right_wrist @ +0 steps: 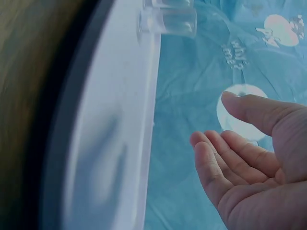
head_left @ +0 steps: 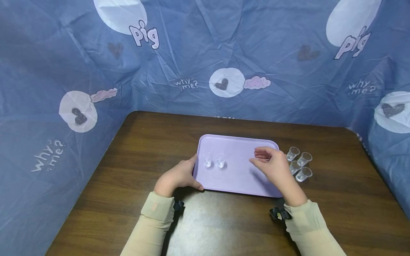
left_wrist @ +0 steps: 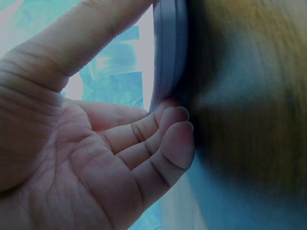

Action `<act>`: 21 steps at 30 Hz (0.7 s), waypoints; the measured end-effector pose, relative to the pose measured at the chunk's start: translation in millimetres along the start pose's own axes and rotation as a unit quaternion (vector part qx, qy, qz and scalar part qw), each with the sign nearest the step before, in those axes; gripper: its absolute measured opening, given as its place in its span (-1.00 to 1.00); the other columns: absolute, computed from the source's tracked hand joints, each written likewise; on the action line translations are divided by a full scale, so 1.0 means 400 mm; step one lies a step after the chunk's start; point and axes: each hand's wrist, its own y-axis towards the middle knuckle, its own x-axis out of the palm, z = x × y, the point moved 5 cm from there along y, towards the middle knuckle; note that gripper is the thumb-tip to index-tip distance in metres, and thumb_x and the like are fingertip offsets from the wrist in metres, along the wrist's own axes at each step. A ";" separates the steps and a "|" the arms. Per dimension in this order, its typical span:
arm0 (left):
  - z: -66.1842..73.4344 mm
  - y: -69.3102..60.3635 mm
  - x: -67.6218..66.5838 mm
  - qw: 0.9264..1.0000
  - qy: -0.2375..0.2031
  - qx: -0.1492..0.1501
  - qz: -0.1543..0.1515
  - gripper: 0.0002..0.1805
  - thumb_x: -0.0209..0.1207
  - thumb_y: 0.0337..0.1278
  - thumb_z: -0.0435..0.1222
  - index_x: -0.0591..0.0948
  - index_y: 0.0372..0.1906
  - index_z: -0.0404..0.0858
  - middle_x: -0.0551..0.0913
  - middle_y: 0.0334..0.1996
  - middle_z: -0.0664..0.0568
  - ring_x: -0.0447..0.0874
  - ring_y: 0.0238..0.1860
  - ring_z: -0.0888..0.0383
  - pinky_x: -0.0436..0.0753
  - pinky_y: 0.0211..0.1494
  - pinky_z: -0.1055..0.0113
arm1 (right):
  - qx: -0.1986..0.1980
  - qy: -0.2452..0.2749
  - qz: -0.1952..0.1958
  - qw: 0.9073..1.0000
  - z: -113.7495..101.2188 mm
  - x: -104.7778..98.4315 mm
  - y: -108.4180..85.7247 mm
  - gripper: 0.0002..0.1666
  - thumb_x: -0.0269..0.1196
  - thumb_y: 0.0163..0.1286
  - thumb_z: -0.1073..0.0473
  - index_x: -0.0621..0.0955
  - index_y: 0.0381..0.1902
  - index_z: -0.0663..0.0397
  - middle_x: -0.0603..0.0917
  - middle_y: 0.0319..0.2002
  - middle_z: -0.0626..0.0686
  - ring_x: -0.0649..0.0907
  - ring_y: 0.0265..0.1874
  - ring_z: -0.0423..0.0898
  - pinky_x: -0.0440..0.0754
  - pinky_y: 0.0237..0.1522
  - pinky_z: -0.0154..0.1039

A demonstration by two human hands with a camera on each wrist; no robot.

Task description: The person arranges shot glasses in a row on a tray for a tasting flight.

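A purple tray lies on the wooden table, with two small clear cups upright side by side on its left part. At the tray's left edge is my left hand, thumb at the front left corner and fingers along the side. In the left wrist view the fingertips of this hand touch the tray's rim. My right hand hovers above the tray's right part, fingers loosely bent and apart from the thumb. Nothing is between them in the right wrist view, where the hand is beside the tray.
Several clear cups stand grouped on the table just right of the tray, close to my right wrist. A blue printed cloth hangs behind the table and at both sides.
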 end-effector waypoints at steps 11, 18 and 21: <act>0.002 0.000 -0.001 1.000 -0.009 0.011 0.000 0.28 0.72 -0.45 -0.26 0.23 0.51 -0.41 0.61 0.11 -0.26 0.59 0.05 -0.07 0.51 0.18 0.05 | 0.006 -0.013 0.032 0.999 0.025 -0.114 -0.026 -0.58 0.50 0.25 0.27 0.68 0.03 0.36 0.74 -0.15 0.27 0.74 -0.15 0.08 0.61 -0.21 -0.49; 0.004 -0.001 -0.002 1.000 -0.012 0.019 0.002 0.24 0.72 -0.47 -0.28 0.27 0.48 -0.36 0.65 0.02 -0.22 0.61 -0.01 -0.06 0.53 0.14 0.05 | 0.010 -0.030 0.059 0.998 0.042 -0.183 -0.051 -0.54 0.50 0.24 0.25 0.67 0.04 0.37 0.74 -0.13 0.24 0.72 -0.23 -0.23 0.61 -0.23 -0.49; 0.003 -0.001 -0.002 1.000 -0.010 0.018 0.002 0.25 0.72 -0.46 -0.28 0.27 0.49 -0.35 0.65 0.03 -0.22 0.61 0.00 -0.06 0.53 0.14 0.05 | 0.016 -0.032 0.064 0.997 0.053 -0.206 -0.060 -0.49 0.50 0.25 0.23 0.65 0.08 0.39 0.73 -0.09 0.28 0.71 -0.21 -0.26 0.59 -0.21 -0.50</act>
